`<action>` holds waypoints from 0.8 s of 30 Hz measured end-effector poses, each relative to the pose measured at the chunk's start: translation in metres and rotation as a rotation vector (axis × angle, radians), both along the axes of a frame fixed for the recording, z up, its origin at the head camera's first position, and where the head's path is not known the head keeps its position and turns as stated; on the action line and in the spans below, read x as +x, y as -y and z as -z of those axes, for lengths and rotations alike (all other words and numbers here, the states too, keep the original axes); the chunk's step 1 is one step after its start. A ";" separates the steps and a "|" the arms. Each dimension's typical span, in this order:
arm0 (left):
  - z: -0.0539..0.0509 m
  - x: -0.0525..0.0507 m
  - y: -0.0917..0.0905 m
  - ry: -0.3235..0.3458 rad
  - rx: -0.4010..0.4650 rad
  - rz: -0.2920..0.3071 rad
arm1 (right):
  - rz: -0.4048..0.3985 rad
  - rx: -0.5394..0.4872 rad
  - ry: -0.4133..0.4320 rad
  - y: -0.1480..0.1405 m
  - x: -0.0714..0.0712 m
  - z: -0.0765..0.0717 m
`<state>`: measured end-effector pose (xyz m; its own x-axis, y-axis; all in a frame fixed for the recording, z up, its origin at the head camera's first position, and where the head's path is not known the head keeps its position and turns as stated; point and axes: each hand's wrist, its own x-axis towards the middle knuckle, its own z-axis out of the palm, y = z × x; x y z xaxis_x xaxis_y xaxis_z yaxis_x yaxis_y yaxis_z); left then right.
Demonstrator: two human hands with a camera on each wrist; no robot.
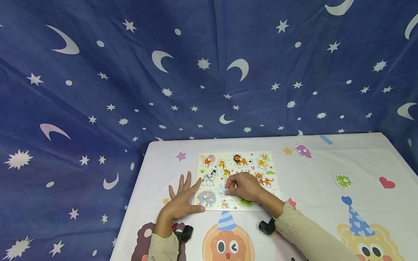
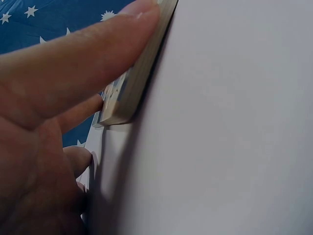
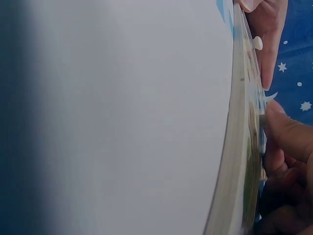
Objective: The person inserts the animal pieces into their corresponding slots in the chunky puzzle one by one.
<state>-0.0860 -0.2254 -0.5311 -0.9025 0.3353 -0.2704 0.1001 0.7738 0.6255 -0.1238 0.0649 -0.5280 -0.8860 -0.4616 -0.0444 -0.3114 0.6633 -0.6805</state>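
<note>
A wooden animal peg puzzle board (image 1: 236,208) lies on the table, with a zebra (image 1: 209,178), an elephant (image 1: 206,198), a giraffe (image 1: 224,169) and a lion (image 1: 241,160) among its animals. My right hand (image 1: 245,186) pinches a light blue animal piece (image 1: 222,191) in the lower middle of the board; its knob is hidden by the fingers. With fingers spread, my left hand (image 1: 183,201) rests at the board's lower left. Its thumb (image 2: 122,41) touches the board's edge (image 2: 129,93) in the left wrist view.
To the right of the board lie two loose pieces, a purple animal piece (image 1: 303,150) and a green one (image 1: 342,181). The white tablecloth (image 1: 313,203) carries printed cartoon figures. Behind the table hangs a blue cloth (image 1: 202,36) with moons and stars.
</note>
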 end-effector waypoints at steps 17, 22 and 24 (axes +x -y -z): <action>0.002 -0.001 -0.001 -0.007 -0.008 -0.008 | 0.055 -0.186 0.038 -0.046 -0.007 -0.024; 0.002 0.000 -0.001 -0.005 -0.006 -0.003 | 0.119 -0.190 0.030 -0.069 -0.010 -0.030; 0.001 0.000 -0.001 -0.007 -0.006 -0.001 | 0.143 -0.184 0.026 -0.077 -0.011 -0.030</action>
